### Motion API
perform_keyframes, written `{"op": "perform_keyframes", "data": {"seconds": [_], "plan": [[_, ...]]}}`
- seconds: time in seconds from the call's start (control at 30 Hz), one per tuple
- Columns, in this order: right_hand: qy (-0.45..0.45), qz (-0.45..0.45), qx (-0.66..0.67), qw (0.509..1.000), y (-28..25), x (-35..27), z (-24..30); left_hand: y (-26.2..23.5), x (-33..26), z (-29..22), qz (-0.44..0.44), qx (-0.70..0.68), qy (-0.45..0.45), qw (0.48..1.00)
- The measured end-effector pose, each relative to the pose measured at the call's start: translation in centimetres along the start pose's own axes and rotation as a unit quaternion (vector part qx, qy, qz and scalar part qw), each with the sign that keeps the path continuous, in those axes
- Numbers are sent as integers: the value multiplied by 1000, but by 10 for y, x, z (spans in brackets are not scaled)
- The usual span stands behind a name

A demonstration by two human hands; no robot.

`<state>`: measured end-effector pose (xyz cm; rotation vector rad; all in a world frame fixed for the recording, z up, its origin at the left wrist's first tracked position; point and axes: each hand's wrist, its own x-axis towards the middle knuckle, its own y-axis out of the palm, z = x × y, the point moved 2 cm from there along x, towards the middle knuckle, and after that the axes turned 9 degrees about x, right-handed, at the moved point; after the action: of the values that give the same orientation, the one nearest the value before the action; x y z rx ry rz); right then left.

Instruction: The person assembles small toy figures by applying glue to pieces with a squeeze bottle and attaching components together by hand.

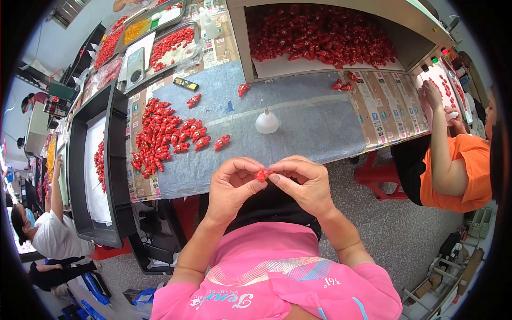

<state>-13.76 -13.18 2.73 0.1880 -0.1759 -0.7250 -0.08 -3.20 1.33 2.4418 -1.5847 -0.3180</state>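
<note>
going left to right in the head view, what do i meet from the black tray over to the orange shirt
Black tray → pile of red pieces → left hand → held red piece → right hand → red stool → orange shirt

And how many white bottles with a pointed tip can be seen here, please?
2 clearly visible: one bottle on the blue cloth, another bottle at upper left of the picture, just right of a tray. Some may be hidden.
</note>
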Motion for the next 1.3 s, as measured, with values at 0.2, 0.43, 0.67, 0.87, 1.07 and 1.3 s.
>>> {"op": "perform_keyframes", "data": {"seconds": [0.2, 0.43, 0.67, 0.87, 1.07, 1.3], "plan": [[-82, -4, -137, 987, 1, -2, 8, 1, -1, 2, 2, 32, 43, 999], [-137, 14, -184, 973, 0, -4, 12, 1, -3, -4, -5, 169, 123, 978], [-129, 30, -168, 977, -2, -1, 11, 2, -4, -5, -32, 327, 217, 919], [-146, 22, -183, 972, 0, -1, 7, 6, -6, -11, -65, 360, 262, 893], [-163, 36, -182, 969, -1, -1, 3, 5, -7, -9, -67, 348, 260, 899], [-55, 23, -100, 993, -6, 0, 11, 9, -5, -9, -29, 181, 174, 967]]}}
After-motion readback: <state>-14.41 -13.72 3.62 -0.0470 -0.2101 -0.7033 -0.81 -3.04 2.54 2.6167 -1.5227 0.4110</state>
